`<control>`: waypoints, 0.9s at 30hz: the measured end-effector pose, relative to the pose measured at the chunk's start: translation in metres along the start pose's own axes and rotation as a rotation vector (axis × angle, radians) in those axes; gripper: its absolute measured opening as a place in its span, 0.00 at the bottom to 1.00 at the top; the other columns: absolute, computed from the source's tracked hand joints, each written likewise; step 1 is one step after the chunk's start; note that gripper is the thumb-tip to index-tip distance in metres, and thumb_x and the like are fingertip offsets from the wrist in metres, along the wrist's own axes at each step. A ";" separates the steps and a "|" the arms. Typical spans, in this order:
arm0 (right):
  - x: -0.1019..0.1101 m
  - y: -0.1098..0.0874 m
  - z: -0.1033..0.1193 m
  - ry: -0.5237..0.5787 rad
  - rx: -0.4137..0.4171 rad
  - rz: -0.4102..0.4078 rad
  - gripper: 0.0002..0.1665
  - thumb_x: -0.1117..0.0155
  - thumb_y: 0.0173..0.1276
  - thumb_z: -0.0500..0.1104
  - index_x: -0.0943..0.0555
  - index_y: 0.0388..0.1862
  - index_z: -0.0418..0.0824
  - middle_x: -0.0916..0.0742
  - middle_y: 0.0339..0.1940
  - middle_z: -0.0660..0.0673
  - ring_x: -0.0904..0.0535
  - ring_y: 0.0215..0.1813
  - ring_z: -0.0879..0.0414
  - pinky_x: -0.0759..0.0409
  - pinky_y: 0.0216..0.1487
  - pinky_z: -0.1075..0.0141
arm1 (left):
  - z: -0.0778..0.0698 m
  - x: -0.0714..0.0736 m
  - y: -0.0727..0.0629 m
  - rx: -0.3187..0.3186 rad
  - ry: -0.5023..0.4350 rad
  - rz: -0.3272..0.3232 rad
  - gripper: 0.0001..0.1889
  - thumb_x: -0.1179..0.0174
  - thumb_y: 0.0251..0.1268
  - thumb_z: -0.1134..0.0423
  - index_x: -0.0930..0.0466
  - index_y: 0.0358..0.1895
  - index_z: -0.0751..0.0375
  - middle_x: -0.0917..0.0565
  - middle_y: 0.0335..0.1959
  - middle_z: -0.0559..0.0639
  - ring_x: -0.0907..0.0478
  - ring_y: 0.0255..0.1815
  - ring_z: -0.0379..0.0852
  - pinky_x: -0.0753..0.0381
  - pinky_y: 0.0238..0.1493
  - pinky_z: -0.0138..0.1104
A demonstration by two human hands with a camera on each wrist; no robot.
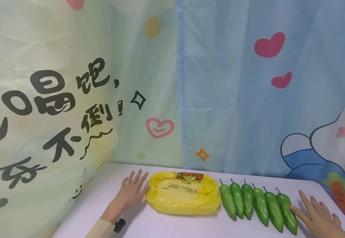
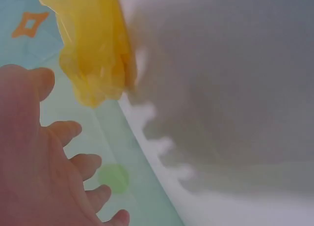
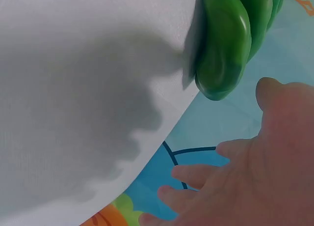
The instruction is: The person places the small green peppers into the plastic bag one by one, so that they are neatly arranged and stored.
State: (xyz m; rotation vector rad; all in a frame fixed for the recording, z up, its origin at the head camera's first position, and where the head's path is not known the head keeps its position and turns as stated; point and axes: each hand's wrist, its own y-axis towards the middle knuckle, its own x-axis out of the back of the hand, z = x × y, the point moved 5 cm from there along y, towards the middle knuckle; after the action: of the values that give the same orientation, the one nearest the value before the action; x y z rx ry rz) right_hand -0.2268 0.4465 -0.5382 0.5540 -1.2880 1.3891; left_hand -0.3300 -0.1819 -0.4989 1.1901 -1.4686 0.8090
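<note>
A yellow plastic bag (image 1: 181,195) with printed lettering and an orange cartoon lies flattened at mid-table. My left hand (image 1: 133,191) is spread beside its left end, thumb close to the plastic and nothing in its grasp. To the right of the bag, several long green peppers (image 1: 261,206) lie side by side in a row, stems pointing away from me. Beyond the rightmost pepper (image 1: 286,213) my right hand (image 1: 321,215) is held with fingers spread, holding nothing. In the right wrist view its thumb appears near the end pepper (image 3: 223,44).
The white table (image 1: 148,226) has its back edge against a hanging printed curtain (image 1: 214,99), blue on the right and pale green on the left. A black wrist strap piece (image 1: 119,225) shows at the left sleeve (image 1: 101,228).
</note>
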 end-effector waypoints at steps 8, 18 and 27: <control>-0.002 0.001 -0.005 0.009 -0.002 0.000 0.70 0.65 0.66 0.84 0.64 0.78 0.27 0.56 0.67 0.11 0.65 0.65 0.11 0.65 0.63 0.15 | -0.015 0.001 0.001 -0.022 -0.039 0.036 0.35 0.54 0.75 0.36 0.41 0.79 0.47 0.43 0.80 0.61 0.51 0.81 0.68 0.49 0.77 0.66; -0.001 -0.006 0.002 0.053 0.008 0.010 0.70 0.64 0.66 0.83 0.69 0.78 0.29 0.59 0.68 0.11 0.70 0.66 0.11 0.70 0.63 0.16 | -0.023 -0.005 0.006 -0.013 -0.053 0.086 0.32 0.51 0.76 0.41 0.42 0.79 0.43 0.39 0.77 0.70 0.50 0.81 0.70 0.47 0.77 0.65; -0.001 -0.008 0.002 0.121 0.026 0.047 0.68 0.61 0.68 0.81 0.70 0.78 0.29 0.63 0.68 0.11 0.73 0.66 0.12 0.77 0.61 0.17 | -0.027 -0.009 0.005 -0.033 -0.087 0.101 0.30 0.50 0.76 0.43 0.37 0.77 0.44 0.34 0.74 0.71 0.47 0.79 0.71 0.46 0.77 0.65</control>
State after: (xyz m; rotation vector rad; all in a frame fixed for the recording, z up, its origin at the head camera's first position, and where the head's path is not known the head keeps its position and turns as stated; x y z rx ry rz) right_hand -0.2203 0.4430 -0.5354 0.4529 -1.1939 1.4583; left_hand -0.3273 -0.1530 -0.5009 1.1461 -1.6181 0.8058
